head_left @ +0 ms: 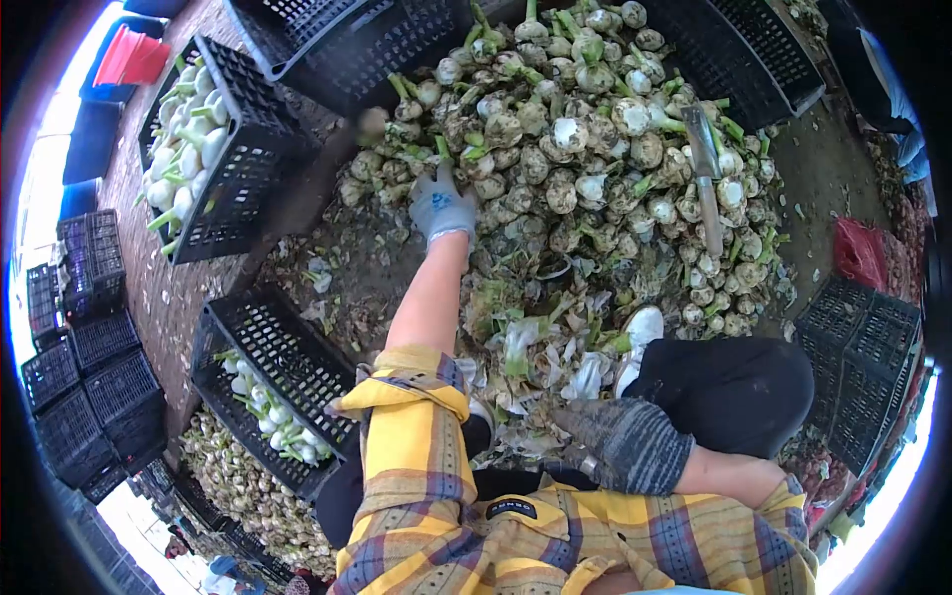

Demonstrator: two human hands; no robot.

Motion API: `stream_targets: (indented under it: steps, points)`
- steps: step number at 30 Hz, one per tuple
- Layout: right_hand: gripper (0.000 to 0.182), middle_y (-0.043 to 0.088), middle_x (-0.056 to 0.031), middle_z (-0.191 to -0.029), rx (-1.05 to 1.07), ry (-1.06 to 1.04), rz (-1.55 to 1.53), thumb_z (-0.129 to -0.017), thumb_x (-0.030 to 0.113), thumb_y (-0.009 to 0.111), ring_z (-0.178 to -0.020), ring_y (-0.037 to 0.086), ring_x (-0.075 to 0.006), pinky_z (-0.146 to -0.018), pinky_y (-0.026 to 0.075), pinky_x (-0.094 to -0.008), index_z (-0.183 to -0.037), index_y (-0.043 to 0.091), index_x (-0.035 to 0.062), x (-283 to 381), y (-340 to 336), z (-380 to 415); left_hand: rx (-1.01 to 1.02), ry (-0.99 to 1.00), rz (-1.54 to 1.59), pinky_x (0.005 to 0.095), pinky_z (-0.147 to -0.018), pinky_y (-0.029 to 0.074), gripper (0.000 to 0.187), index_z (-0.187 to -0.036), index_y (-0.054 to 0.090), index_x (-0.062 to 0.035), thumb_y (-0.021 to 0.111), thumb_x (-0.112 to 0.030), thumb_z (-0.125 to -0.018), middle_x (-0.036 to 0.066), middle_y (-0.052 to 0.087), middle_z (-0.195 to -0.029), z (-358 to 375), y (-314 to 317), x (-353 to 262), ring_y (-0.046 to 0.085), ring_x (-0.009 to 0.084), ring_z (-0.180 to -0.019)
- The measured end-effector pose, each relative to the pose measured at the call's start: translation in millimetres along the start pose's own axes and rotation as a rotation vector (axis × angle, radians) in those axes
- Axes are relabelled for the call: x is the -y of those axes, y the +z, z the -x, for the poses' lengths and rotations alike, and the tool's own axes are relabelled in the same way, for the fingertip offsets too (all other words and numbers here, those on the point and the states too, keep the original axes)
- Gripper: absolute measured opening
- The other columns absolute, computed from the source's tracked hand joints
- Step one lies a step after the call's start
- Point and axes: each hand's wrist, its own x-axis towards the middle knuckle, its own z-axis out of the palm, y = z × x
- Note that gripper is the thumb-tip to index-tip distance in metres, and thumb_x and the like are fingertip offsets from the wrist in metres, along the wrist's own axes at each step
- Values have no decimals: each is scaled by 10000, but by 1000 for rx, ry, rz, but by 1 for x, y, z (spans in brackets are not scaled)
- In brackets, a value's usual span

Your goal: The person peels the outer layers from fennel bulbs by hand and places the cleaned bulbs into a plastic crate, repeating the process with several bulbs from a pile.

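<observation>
A large heap of soil-covered garlic bulbs (535, 164) with cut green stems lies in front of me. My left hand (442, 208), in a pale grey glove, reaches to the heap's near left side, its fingers curled at a bulb with a green stem. Low in front of my body is my right hand (625, 436) in a dark striped knit glove. Its fingers look closed, and a small metallic piece shows beside them; what it is I cannot make out. A knife (708, 188) with a long handle lies on the heap's right side.
Black crates of cleaned white bulbs stand at upper left (248, 169) and lower left (278, 347). Another black crate (734, 59) borders the heap behind. Leaf and skin scraps (535, 347) cover the ground by my shoes. Stacked crates (858, 367) stand right, near a red bag (859, 251).
</observation>
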Motion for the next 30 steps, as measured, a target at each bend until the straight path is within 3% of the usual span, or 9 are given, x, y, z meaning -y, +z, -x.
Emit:
stream_targets:
  steps: [8,9,13,17,20,22,24,28,30]
  points:
    - [290,574,-156,-1146,-58,-80,96,-833,258,555,-1022,562,-313,-837,474,-387,-1034,628,62,-3,-11,4,23,62,213,433,-875,428,524,-1204,510,-169,653,-381,-747,145,569,-1140,-5,-23,28,548,336,-1044]
    - [204,594,-142,-1107,-168,-107,27,-822,218,566,-977,581,-312,-837,475,-382,-919,661,66,3,-15,1,-34,72,291,387,-843,450,512,-1197,511,-131,673,-332,-755,136,607,-1075,2,-29,31,583,293,-993]
    - [195,633,-113,-951,-360,-94,-151,-795,201,596,-867,607,-280,-786,487,-333,-934,656,79,-1,-11,9,153,185,955,258,-772,450,478,-1193,501,-65,699,-206,-782,76,613,-1030,27,-60,38,564,139,-898]
    - [167,635,-80,-898,-580,-1,-439,-789,162,606,-815,615,-200,-724,484,-311,-925,636,70,-15,-13,5,404,268,1194,200,-734,453,432,-1191,491,-63,681,-121,-806,46,589,-1053,92,-124,12,560,82,-864]
    - [199,628,-66,-849,-529,295,-887,-827,165,583,-772,616,-164,-669,493,-291,-972,617,33,-2,-30,5,486,336,1008,243,-852,451,415,-1187,479,-58,663,-71,-815,17,587,-1053,156,-173,-13,552,98,-951]
    - [244,626,-73,-834,-618,32,-1042,-838,180,573,-693,615,-156,-631,499,-283,-1017,609,20,-16,-19,6,546,442,1011,243,-845,452,415,-1186,476,-58,655,-43,-812,13,572,-1054,190,-179,-13,549,97,-945]
    - [283,623,-89,-848,-617,-60,-900,-847,188,568,-679,619,-152,-620,506,-288,-1078,601,29,-21,-18,2,615,487,1038,244,-843,454,422,-1186,470,-58,649,-14,-807,13,553,-1061,225,-186,-14,544,97,-948]
    - [340,626,-95,-815,-350,262,-985,-853,275,586,-670,601,-152,-622,502,-299,-1063,603,8,4,-28,15,641,536,1005,242,-864,455,465,-1186,451,-53,636,65,-776,27,502,-1100,271,-190,-15,515,99,-997]
    - [369,613,-88,-712,-503,32,-798,-835,337,613,-591,575,-136,-573,488,-289,-964,626,-9,6,-19,14,656,454,1037,245,-881,448,471,-1184,448,-48,626,86,-769,35,507,-1106,283,-191,-10,508,102,-1004]
